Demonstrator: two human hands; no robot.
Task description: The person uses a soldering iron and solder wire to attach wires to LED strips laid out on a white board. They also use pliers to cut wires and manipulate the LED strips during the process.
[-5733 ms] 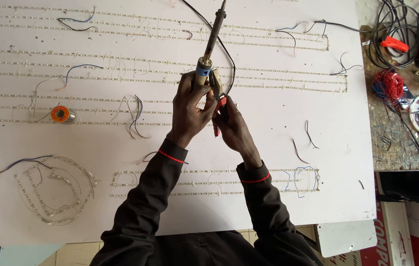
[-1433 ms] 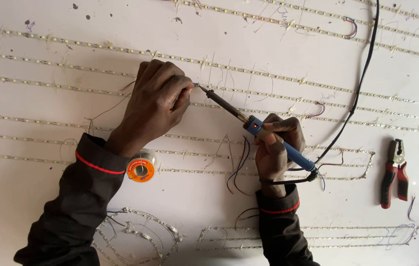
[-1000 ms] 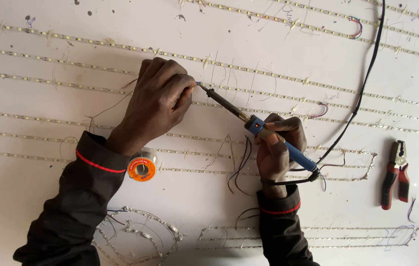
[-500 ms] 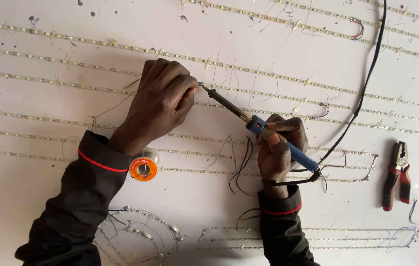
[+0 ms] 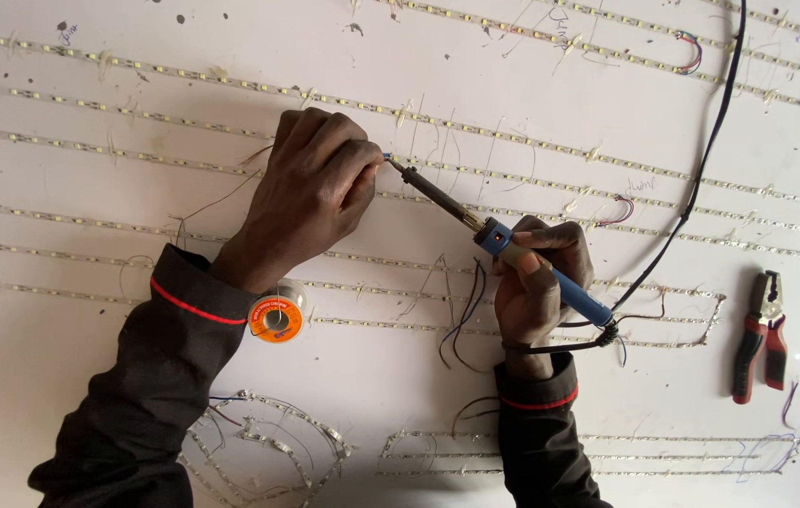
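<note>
Two hands meet at one LED strip (image 5: pixel 513 136) on our white board (image 5: pixel 89 395).
Our right hand (image 5: pixel 536 282) grips the blue-handled soldering iron (image 5: pixel 513 246), its tip touching our pinched left hand's (image 5: pixel 310 193) fingertips.

My left hand (image 5: pixel 310 193) covers joint where dark metal soldering iron tip (image 5: pixel 390 162) meets strip; whatever fingertips pinch there too small to tell. My right hand (image 5: pixel 536 282) hides middle of blue iron handle (image 5: pixel 550 277). Thick black cord (image 5: pixel 701 179) runs off top edge. Orange solder spool (image 5: pixel 277 318) partly behind dark sleeve (image 5: pixel 160 376). Sleeves cut by bottom edge.
</note>
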